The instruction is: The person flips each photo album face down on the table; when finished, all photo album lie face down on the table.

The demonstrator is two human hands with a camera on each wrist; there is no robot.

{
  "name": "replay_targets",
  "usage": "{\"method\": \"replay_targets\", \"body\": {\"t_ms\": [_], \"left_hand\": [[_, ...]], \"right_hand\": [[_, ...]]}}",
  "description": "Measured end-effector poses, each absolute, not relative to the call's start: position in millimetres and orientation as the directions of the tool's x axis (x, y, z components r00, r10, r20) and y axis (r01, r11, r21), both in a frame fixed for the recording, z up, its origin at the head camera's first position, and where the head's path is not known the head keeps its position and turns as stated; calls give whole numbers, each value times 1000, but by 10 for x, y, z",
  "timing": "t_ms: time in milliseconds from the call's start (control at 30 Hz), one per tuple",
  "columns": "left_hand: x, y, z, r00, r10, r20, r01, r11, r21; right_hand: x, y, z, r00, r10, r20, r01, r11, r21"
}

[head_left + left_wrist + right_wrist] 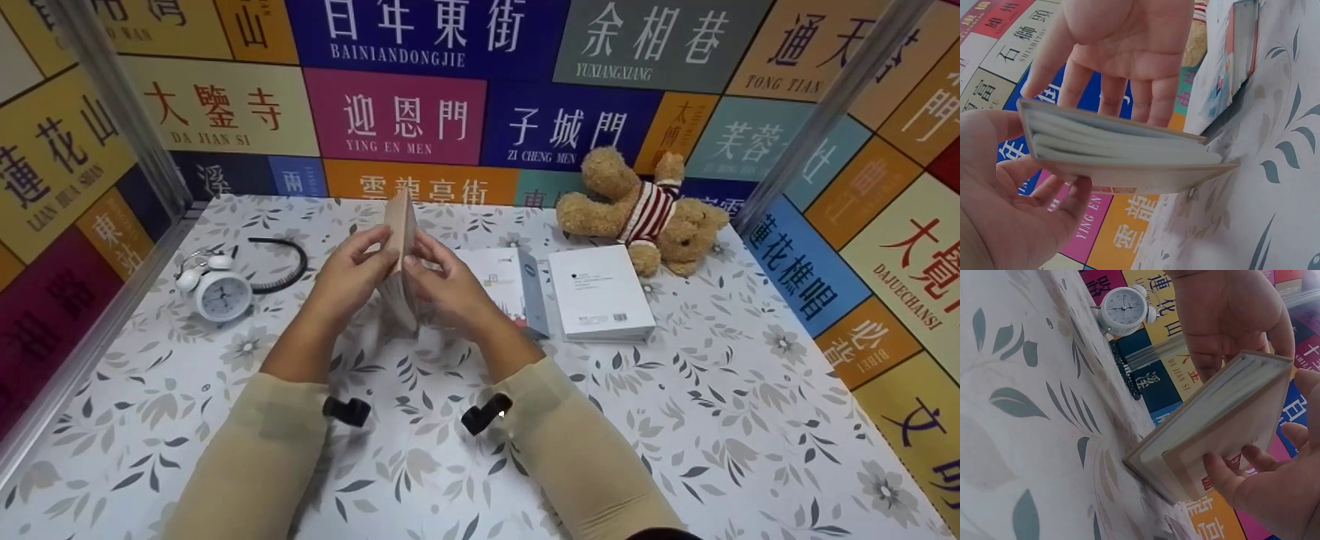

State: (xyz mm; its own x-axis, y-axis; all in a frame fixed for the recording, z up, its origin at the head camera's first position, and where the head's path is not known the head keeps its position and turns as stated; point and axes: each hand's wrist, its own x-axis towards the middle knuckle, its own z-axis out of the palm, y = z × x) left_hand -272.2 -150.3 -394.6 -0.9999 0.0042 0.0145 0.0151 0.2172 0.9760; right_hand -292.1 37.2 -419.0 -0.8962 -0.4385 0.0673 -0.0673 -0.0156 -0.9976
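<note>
A thin hardcover book (pixel 401 259) stands on end between the two hands, its page edges facing me in the head view. The left hand (pixel 352 274) holds it from the left; in the left wrist view its thumb lies along the cover of the book (pixel 1123 175). From the other side the right hand (pixel 446 281) holds it, with fingertips on the cover of the book (pixel 1230 439) in the right wrist view. The book's lower end is at or close to the tabletop; whether it touches I cannot tell.
Right of the hands lie a book with a blue-grey spine (pixel 534 292) and a white book (pixel 600 292). Behind them a teddy bear (pixel 652 214) lies on its side. To the left are a white alarm clock (pixel 223 294) and a black headband (pixel 300 262). Printed panels (pixel 397 116) enclose the table.
</note>
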Motion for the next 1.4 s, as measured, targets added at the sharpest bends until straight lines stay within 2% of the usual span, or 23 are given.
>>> {"method": "replay_targets", "body": {"t_ms": [200, 367, 733, 833, 1000, 1100, 1200, 1400], "left_hand": [[-2743, -1507, -4003, -993, 73, -88, -76, 146, 986], [-2747, -1509, -4025, -989, 100, -108, -98, 106, 990], [-2703, -1522, -3925, -995, 10, -97, -89, 317, 944], [-2698, -1530, -3911, -994, 24, -109, -96, 312, 945], [-2751, -1558, -3971, -982, 101, -158, -133, 218, 967], [-2796, -1593, -4052, -970, 143, -196, -164, 208, 964], [-2816, -1648, -4142, -966, 160, -203, -157, 259, 953], [-2861, -1764, -4282, -975, 185, -125, -23, 476, 879]], "right_hand": [[-2942, 383, -4206, -904, -428, 10, -17, 13, -1000], [-2953, 376, -4249, -905, -425, -31, 21, 30, -999], [-2940, 384, -4241, -884, -463, -58, 81, -31, -996], [-2948, 418, -4208, -898, -438, -28, 38, -15, -999], [-2980, 461, -4154, -934, -351, 73, -91, 37, -995], [-2993, 474, -4150, -940, -328, 95, -121, 60, -991], [-3009, 476, -4191, -942, -324, 91, -128, 94, -987], [-3049, 450, -4349, -925, -369, 91, -172, 194, -966]]}}
